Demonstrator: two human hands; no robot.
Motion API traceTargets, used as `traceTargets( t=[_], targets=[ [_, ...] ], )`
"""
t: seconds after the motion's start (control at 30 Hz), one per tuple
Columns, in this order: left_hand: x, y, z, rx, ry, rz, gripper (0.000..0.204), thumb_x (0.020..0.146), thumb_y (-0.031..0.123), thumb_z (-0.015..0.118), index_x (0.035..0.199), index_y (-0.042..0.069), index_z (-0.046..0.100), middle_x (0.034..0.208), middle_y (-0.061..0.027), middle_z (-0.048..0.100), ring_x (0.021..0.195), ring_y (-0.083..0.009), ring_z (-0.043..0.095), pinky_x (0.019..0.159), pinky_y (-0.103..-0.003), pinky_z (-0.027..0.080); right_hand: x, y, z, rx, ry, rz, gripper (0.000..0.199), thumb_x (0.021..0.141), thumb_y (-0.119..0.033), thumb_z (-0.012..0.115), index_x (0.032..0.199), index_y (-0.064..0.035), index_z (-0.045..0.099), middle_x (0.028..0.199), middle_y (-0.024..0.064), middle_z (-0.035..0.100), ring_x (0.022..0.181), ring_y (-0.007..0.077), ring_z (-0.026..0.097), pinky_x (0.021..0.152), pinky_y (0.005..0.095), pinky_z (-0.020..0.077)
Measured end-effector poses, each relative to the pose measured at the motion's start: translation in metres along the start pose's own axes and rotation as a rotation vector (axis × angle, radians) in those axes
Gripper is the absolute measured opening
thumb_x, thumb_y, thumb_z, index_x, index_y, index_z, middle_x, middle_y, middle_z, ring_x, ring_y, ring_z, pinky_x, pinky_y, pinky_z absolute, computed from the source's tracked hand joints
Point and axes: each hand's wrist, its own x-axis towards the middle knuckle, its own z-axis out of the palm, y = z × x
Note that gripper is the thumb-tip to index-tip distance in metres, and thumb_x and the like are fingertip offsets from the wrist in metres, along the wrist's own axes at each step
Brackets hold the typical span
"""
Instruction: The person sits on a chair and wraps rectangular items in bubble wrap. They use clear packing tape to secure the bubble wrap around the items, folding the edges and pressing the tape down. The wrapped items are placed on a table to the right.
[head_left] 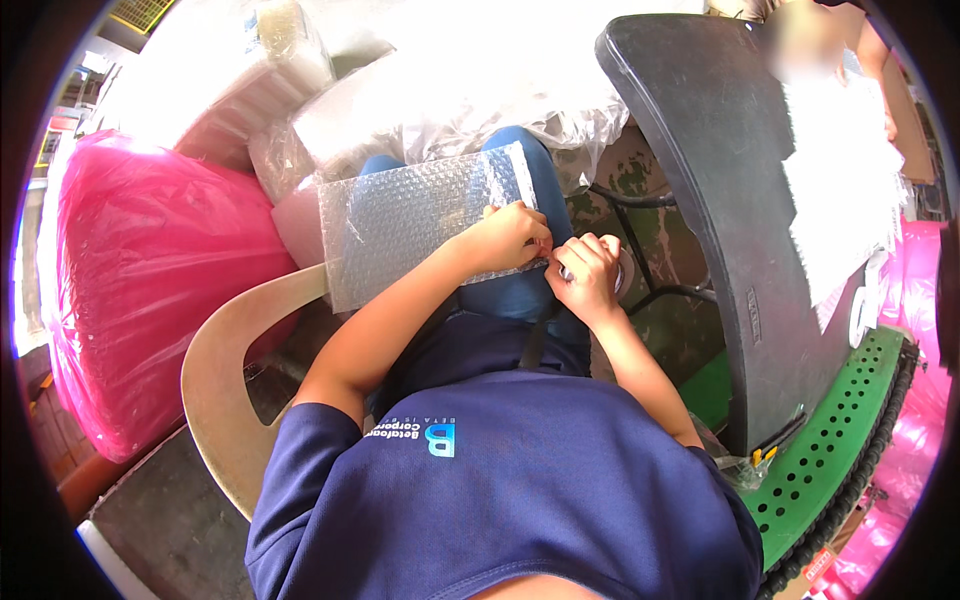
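A clear bubble wrap sheet or bag (400,215) lies across my lap, with a shiny strip along its right edge. My left hand (510,238) is closed on that edge near its lower corner, fingertips pinched together. Just right of it, my right hand (588,272) curls around what looks like a roll of tape (626,272). Only part of the roll's pale rim shows past the fingers. The two hands almost meet at the bag's corner, and whatever lies between their fingertips is too small to make out.
A black table (690,140) stands to the right, with white sheets (835,190) on it and another person behind. Pink plastic-wrapped bundles (150,290) fill the left. Clear-wrapped stacks (350,110) lie ahead. A beige chair arm (215,370) curves beside my left elbow; a green perforated seat (810,470) is at right.
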Motion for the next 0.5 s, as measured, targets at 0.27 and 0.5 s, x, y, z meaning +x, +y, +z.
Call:
traceTargets(
  t=[0.27, 0.5],
  targets=[
    [-0.009, -0.03, 0.01, -0.056, -0.009, 0.142, 0.01, 0.083, 0.016, 0.063, 0.088, 0.014, 0.071, 0.107, -0.0011, 0.067, 0.104, -0.0265, 0.058, 0.084, -0.05, 0.047, -0.014, -0.008, -0.028, 0.1, 0.054, 0.009, 0.018, 0.064, -0.013, 0.069, 0.061, -0.0141, 0.051, 0.063, 0.001, 0.051, 0.06, 0.0224, 0.05, 0.065, 0.0374, 0.034],
    [-0.05, 0.001, 0.027, 0.274, 0.035, 0.08, 0.064, 0.078, 0.037, 0.071, 0.137, 0.021, 0.053, 0.154, -0.0061, 0.03, 0.142, -0.0369, 0.026, 0.101, -0.074, 0.026, -0.002, -0.022, -0.048, 0.171, 0.038, 0.308, 0.018, 0.071, -0.02, 0.07, 0.061, -0.0125, 0.058, 0.063, 0.0057, 0.059, 0.062, 0.0264, 0.055, 0.064, 0.0387, 0.0368]
  ],
)
